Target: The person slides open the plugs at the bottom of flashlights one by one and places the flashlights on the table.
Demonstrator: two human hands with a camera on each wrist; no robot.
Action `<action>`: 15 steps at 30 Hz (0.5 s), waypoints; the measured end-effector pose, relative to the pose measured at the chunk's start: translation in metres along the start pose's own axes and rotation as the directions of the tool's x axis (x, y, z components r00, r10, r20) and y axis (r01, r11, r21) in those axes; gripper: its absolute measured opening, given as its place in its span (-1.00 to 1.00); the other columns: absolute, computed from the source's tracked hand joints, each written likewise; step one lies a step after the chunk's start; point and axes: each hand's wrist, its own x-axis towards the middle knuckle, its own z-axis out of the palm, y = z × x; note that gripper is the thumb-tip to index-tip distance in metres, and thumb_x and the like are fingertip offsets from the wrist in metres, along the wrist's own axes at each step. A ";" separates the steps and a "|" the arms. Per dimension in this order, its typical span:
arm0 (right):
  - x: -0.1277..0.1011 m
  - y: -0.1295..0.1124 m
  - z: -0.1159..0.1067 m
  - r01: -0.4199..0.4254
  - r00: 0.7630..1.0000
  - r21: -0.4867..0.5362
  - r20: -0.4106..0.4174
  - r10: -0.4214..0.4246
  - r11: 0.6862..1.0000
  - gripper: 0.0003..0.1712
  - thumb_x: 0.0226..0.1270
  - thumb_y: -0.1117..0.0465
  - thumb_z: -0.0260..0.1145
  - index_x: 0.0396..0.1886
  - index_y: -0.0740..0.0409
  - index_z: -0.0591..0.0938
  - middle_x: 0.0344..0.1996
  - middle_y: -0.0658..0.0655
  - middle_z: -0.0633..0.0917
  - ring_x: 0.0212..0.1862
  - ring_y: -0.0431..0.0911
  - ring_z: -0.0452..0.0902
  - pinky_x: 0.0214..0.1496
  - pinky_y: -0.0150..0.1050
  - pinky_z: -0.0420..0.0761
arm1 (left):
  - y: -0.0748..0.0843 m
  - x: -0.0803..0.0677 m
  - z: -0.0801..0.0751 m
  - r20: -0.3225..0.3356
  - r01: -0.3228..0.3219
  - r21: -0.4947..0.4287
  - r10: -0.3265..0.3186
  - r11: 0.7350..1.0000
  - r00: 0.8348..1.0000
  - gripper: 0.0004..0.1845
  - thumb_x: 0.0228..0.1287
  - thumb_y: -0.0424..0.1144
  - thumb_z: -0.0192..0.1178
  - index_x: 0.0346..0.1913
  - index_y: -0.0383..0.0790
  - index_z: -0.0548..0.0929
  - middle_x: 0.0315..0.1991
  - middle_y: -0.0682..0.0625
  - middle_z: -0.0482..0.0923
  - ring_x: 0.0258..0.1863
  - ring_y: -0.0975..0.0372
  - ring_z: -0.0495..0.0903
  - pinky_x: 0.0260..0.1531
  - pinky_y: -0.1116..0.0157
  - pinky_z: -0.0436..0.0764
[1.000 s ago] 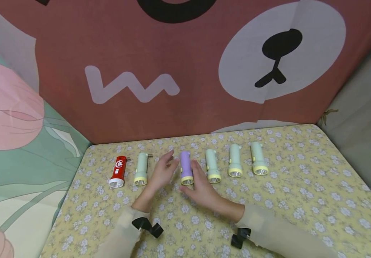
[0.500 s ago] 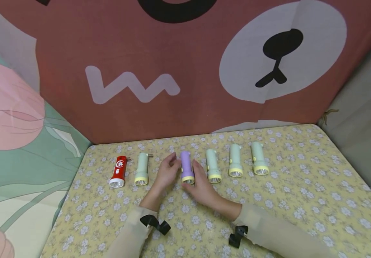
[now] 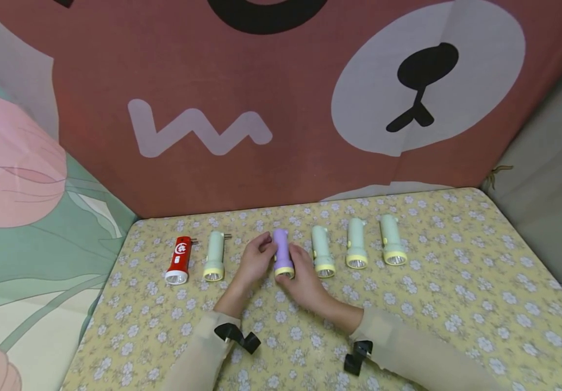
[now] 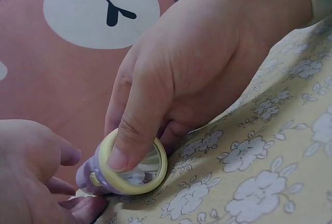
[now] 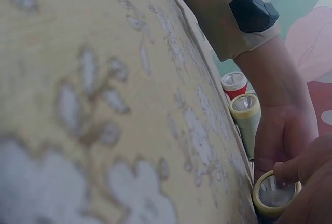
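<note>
A purple flashlight [image 3: 282,251] with a yellow rim lies on the tablecloth, lens towards me, between both hands. My right hand [image 3: 308,282] holds it from the right. In the left wrist view, the right thumb [image 4: 124,149] presses over the lens rim while the other fingers go behind the body. My left hand [image 3: 253,263] is at its left side, fingertips at or against the body. Seen from the left wrist, the left hand [image 4: 31,169] has its thumb apart from the fingers, which reach low beside the flashlight.
A red flashlight [image 3: 179,260] and a pale green flashlight [image 3: 214,255] lie to the left, plug prongs sticking out. Three more green ones, the nearest flashlight [image 3: 322,250] close to the right hand, lie rightwards. A bear-print cloth [image 3: 300,168] stands behind the floral tablecloth [image 3: 437,326].
My left hand has moved right, up to the purple flashlight. The right hand has closed in on it slightly, its thumb now at the lens end. The other flashlights stay put.
</note>
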 end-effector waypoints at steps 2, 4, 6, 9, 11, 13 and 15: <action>0.000 0.000 0.001 0.008 1.000 -0.001 -0.005 -0.008 1.000 -0.07 0.32 0.34 0.44 0.51 0.57 0.13 0.46 0.51 0.22 0.47 0.31 0.19 0.50 0.14 0.27 | 0.000 0.000 0.001 -0.001 -0.014 0.011 0.014 1.000 1.000 -0.46 0.52 -0.35 0.13 0.42 -0.56 0.34 0.26 -0.38 0.50 0.21 -0.11 0.56 0.18 0.13 0.61; 0.001 0.000 0.002 0.013 1.000 0.004 -0.010 -0.013 1.000 -0.08 0.31 0.36 0.44 0.49 0.58 0.15 0.44 0.51 0.24 0.44 0.33 0.22 0.48 0.16 0.29 | 0.000 0.000 0.001 0.001 -0.021 0.009 0.021 1.000 1.000 -0.47 0.51 -0.37 0.14 0.41 -0.57 0.35 0.23 -0.37 0.53 0.18 -0.10 0.58 0.17 0.13 0.61; 0.001 0.000 0.003 0.011 1.000 0.011 -0.011 -0.011 1.000 -0.09 0.30 0.36 0.45 0.49 0.58 0.16 0.44 0.51 0.26 0.43 0.33 0.24 0.48 0.16 0.29 | -0.001 0.000 0.002 0.002 -0.019 0.002 0.019 1.000 1.000 -0.48 0.50 -0.38 0.15 0.40 -0.56 0.37 0.21 -0.35 0.55 0.16 -0.08 0.58 0.16 0.14 0.61; 0.002 -0.001 0.002 0.006 1.000 0.012 -0.006 -0.006 1.000 -0.09 0.30 0.36 0.45 0.49 0.58 0.17 0.43 0.50 0.27 0.43 0.32 0.25 0.48 0.15 0.30 | -0.002 0.000 0.002 0.006 -0.010 -0.015 0.010 1.000 1.000 -0.48 0.49 -0.40 0.16 0.41 -0.54 0.37 0.23 -0.35 0.53 0.18 -0.08 0.57 0.18 0.15 0.60; 0.002 -0.001 0.002 0.002 1.000 0.008 -0.002 -0.002 1.000 -0.08 0.30 0.34 0.45 0.49 0.57 0.17 0.43 0.49 0.27 0.42 0.31 0.26 0.48 0.15 0.30 | -0.002 0.000 0.003 0.007 -0.010 -0.024 0.010 1.000 1.000 -0.48 0.49 -0.41 0.16 0.41 -0.54 0.36 0.25 -0.35 0.51 0.20 -0.09 0.55 0.19 0.15 0.60; 0.002 -0.001 0.002 -0.003 1.000 0.007 0.000 0.003 1.000 -0.08 0.30 0.33 0.46 0.49 0.56 0.17 0.43 0.49 0.28 0.42 0.31 0.28 0.47 0.14 0.32 | -0.002 0.000 0.003 0.009 -0.010 -0.035 0.010 0.999 1.000 -0.47 0.48 -0.42 0.16 0.42 -0.54 0.36 0.26 -0.36 0.50 0.21 -0.11 0.54 0.21 0.12 0.58; 0.003 0.000 0.002 -0.010 1.000 0.007 -0.001 0.010 1.000 -0.09 0.30 0.32 0.46 0.49 0.54 0.19 0.42 0.48 0.30 0.41 0.30 0.30 0.46 0.13 0.34 | -0.002 0.000 0.003 0.007 -0.010 -0.041 0.011 0.999 1.000 -0.47 0.48 -0.43 0.16 0.42 -0.54 0.36 0.27 -0.36 0.49 0.22 -0.11 0.53 0.22 0.11 0.58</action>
